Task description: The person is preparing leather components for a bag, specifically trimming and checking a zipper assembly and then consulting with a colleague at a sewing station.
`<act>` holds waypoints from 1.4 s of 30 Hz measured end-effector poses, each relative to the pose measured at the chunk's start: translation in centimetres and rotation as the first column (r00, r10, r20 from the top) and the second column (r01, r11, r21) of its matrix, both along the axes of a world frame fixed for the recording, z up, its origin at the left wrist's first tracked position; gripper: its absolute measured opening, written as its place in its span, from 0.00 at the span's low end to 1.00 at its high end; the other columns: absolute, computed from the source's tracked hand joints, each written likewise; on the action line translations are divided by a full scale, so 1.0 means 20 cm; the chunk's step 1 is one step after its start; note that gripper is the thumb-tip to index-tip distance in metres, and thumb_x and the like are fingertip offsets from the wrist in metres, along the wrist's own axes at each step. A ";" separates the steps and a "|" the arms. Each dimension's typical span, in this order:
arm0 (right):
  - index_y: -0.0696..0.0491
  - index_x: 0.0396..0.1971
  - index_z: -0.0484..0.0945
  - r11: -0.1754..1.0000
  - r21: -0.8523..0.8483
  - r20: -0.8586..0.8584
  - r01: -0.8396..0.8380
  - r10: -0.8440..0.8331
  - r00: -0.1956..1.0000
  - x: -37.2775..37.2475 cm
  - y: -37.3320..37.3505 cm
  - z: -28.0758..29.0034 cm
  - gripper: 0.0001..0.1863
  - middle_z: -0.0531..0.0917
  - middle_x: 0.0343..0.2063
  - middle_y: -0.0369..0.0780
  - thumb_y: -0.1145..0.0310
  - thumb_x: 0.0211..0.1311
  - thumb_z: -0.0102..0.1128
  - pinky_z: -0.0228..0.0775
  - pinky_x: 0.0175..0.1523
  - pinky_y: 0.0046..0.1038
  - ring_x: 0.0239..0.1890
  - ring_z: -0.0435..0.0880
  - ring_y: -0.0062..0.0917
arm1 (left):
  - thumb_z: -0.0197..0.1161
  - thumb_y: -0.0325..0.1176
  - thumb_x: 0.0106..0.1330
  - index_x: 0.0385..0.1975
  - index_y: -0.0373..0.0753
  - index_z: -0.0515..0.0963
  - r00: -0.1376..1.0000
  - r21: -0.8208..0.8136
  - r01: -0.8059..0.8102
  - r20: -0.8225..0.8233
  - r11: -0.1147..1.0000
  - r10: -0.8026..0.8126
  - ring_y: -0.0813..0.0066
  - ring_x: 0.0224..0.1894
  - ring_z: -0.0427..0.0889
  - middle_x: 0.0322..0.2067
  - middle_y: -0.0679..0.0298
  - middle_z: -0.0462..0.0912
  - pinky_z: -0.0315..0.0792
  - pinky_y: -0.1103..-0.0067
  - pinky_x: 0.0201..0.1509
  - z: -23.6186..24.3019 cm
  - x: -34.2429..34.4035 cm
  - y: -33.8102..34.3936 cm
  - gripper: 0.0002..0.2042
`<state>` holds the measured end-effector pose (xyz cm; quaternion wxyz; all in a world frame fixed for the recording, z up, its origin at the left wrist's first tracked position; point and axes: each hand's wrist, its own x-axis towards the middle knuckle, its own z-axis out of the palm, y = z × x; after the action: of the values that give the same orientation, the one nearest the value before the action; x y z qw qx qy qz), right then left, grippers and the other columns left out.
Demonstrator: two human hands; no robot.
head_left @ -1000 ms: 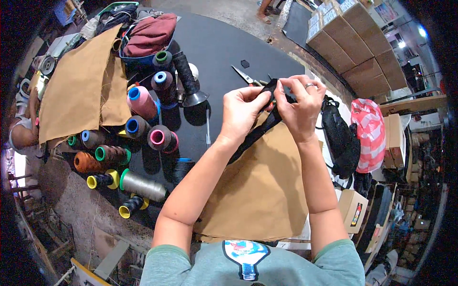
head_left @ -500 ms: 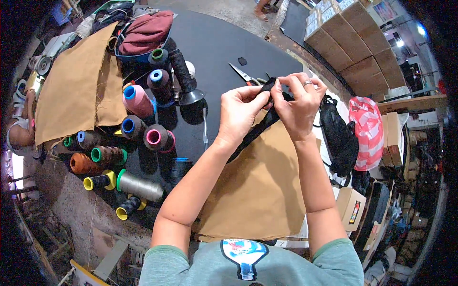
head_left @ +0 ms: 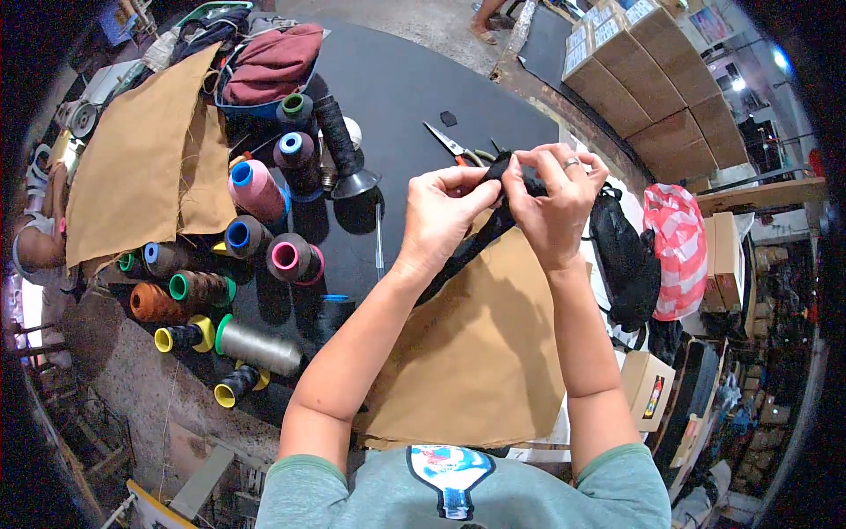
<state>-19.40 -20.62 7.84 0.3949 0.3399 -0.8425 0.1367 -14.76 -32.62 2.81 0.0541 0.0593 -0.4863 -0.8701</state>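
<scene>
My left hand [head_left: 443, 212] and my right hand [head_left: 552, 204] meet over the far part of a tan cloth [head_left: 467, 353]. Thumb and fingers of each pinch a black fabric strip [head_left: 472, 250] near its upper end. From there the strip hangs down behind my left wrist, above the cloth. A ring sits on one right finger. Just beyond my hands lie scissors [head_left: 451, 144] with orange and dark handles, blades pointing away to the left. The fingertips partly hide the strip's end.
Several thread cones stand or lie to the left, including a pink one [head_left: 256, 189] and a grey one [head_left: 262, 346]. Behind them are tan fabric [head_left: 141, 159] and maroon cloth [head_left: 275, 63]. A black bag [head_left: 624, 256] and a red-and-white plastic bag [head_left: 677, 251] lie right; stacked cartons [head_left: 652, 79] stand beyond.
My hands stay almost in place, still pinching the black fabric strip, with only a slight shift of the fingers. The view has moved a little.
</scene>
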 end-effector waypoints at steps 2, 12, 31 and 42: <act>0.49 0.18 0.74 1.000 0.001 0.003 0.000 0.000 1.000 0.00 0.00 0.00 0.04 0.75 0.21 0.32 0.70 0.41 0.61 0.55 0.45 0.29 0.26 0.74 0.23 | 0.61 0.25 0.53 0.32 0.30 0.79 1.000 0.008 0.002 0.009 1.000 -0.002 0.85 0.26 0.76 0.25 0.65 0.80 0.71 0.88 0.32 0.02 0.01 -0.01 0.08; 0.49 0.17 0.74 1.000 -0.018 -0.002 0.002 -0.002 1.000 0.02 -0.01 0.02 0.04 0.75 0.20 0.32 0.70 0.41 0.61 0.54 0.46 0.30 0.26 0.74 0.23 | 0.61 0.27 0.55 0.33 0.32 0.79 1.000 0.011 0.006 0.009 1.000 -0.007 0.83 0.28 0.78 0.27 0.64 0.81 0.71 0.88 0.33 0.01 0.00 -0.02 0.08; 0.59 0.31 0.76 0.770 0.634 0.717 0.077 -0.622 0.314 -0.57 0.57 -0.55 0.19 0.79 0.35 0.50 0.69 0.32 0.63 0.71 0.45 0.35 0.40 0.78 0.41 | 0.61 0.28 0.56 0.32 0.35 0.76 0.995 0.315 -0.055 0.096 0.948 0.026 0.78 0.28 0.78 0.27 0.65 0.79 0.72 0.87 0.34 -0.10 -0.04 -0.19 0.06; 0.60 0.36 0.62 0.927 0.250 0.639 0.279 -0.375 0.671 -0.31 0.67 -0.68 0.22 0.72 0.31 0.58 0.80 0.34 0.54 0.66 0.42 0.42 0.37 0.72 0.52 | 0.62 0.31 0.56 0.30 0.35 0.78 0.992 0.255 0.057 0.092 0.965 -0.083 0.82 0.28 0.77 0.26 0.67 0.79 0.70 0.86 0.34 -0.01 -0.02 -0.10 0.07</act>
<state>-25.65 -7.24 -5.76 0.0561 0.1350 -0.9817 0.1221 -15.09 -34.64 2.69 -0.0098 0.0928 -0.3757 -0.9220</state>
